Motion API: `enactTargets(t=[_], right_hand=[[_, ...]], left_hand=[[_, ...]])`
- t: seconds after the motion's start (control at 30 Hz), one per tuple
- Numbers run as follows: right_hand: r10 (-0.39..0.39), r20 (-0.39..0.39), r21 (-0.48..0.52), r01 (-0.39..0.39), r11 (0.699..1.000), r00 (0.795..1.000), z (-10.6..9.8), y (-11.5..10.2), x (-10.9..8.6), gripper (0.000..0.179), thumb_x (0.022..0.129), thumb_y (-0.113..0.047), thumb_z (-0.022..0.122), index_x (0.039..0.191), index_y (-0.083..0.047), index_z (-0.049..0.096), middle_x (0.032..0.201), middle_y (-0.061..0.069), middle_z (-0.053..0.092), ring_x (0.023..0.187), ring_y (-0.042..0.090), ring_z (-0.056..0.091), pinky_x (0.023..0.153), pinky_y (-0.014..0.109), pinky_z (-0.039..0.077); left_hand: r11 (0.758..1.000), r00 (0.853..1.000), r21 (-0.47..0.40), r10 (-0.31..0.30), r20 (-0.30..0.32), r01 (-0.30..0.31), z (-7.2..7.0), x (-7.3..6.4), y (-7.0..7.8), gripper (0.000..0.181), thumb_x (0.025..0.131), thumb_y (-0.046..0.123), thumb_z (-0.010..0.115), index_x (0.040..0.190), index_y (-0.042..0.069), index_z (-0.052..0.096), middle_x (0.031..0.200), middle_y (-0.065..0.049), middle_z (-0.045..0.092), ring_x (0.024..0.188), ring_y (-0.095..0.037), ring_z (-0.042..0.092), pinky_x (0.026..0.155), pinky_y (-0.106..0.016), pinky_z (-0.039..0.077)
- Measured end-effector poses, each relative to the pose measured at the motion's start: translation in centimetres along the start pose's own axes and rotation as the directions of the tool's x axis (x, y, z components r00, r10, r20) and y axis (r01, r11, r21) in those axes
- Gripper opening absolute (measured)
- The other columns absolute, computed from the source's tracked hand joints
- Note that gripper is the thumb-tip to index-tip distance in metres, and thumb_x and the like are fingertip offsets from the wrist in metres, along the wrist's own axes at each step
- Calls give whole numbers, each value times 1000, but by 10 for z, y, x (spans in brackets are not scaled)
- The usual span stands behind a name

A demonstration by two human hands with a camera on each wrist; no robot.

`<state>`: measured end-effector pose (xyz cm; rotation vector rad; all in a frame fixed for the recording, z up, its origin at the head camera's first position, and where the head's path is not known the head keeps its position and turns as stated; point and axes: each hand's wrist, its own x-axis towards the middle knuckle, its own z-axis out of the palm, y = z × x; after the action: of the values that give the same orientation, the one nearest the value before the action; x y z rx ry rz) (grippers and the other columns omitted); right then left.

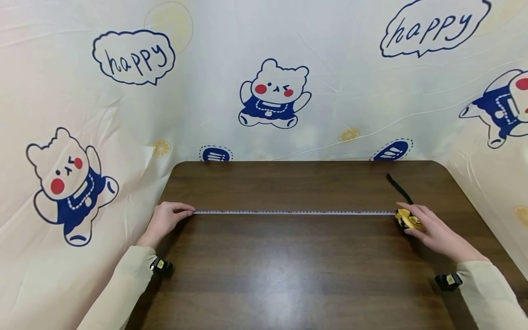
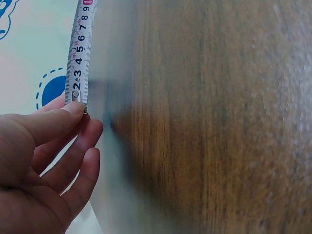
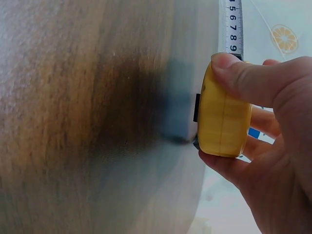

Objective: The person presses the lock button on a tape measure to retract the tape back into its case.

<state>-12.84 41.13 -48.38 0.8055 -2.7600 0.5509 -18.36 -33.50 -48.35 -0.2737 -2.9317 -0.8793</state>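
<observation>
A tape measure's white blade [image 1: 288, 212] stretches straight across the brown table from one hand to the other. At its free end my left hand [image 1: 167, 219] pinches the tip between thumb and fingers; the left wrist view shows the low numbers on the blade [image 2: 79, 53] just past the thumb. My right hand [image 1: 433, 231] grips the yellow tape measure case [image 1: 409, 220]. In the right wrist view the thumb lies on the case [image 3: 224, 117] beside the slot where the blade comes out. A black strap [image 1: 398, 187] trails behind the case.
The wooden table [image 1: 280, 183] has rounded far corners. Pale cloth [image 1: 338, 91] printed with bears and "happy" bubbles hangs behind it and at both sides. Each wrist wears a small black camera, one on the left [image 1: 162, 267] and one on the right [image 1: 448, 281].
</observation>
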Motion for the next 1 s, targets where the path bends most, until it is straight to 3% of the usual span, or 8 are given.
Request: enactTargets(t=[0.33, 0.67, 0.87, 1.0], right_hand=[[-21, -5, 11, 21, 1000, 1000, -2, -1, 6, 89, 74, 6, 88, 152, -6, 48, 127, 21, 59, 111, 35, 54, 100, -2, 15], [58, 40, 25, -59, 998, 997, -6, -3, 6, 86, 81, 1, 85, 155, 0, 42, 130, 28, 56, 113, 43, 55, 98, -3, 12], [83, 58, 17, -84, 996, 995, -7, -5, 6, 78, 83, -2, 85, 150, 3, 46, 130, 27, 56, 114, 43, 56, 96, 1, 23], [100, 74, 1, -100, 995, 992, -6, -7, 7, 73, 84, -5, 85, 147, 5, 50, 130, 26, 57, 113, 41, 57, 91, 12, 36]], left_hand=[[1000, 1000, -20, 15, -4, -16, 1, 2, 5, 9, 93, 10, 79, 100, 11, 84, 101, -8, 80, 100, -31, 74, 87, -46, 56], [1000, 1000, -16, 9, 1, -9, 1, 2, 3, 10, 93, 9, 79, 101, 11, 84, 102, -9, 80, 101, -31, 74, 88, -47, 56], [1000, 1000, -23, -10, 8, 11, 2, 2, 2, 11, 93, 10, 79, 102, 12, 84, 103, -9, 80, 102, -32, 74, 89, -49, 55], [1000, 1000, -28, -6, 11, 6, 4, 3, 3, 11, 93, 10, 79, 102, 11, 84, 103, -9, 80, 102, -32, 74, 90, -49, 55]])
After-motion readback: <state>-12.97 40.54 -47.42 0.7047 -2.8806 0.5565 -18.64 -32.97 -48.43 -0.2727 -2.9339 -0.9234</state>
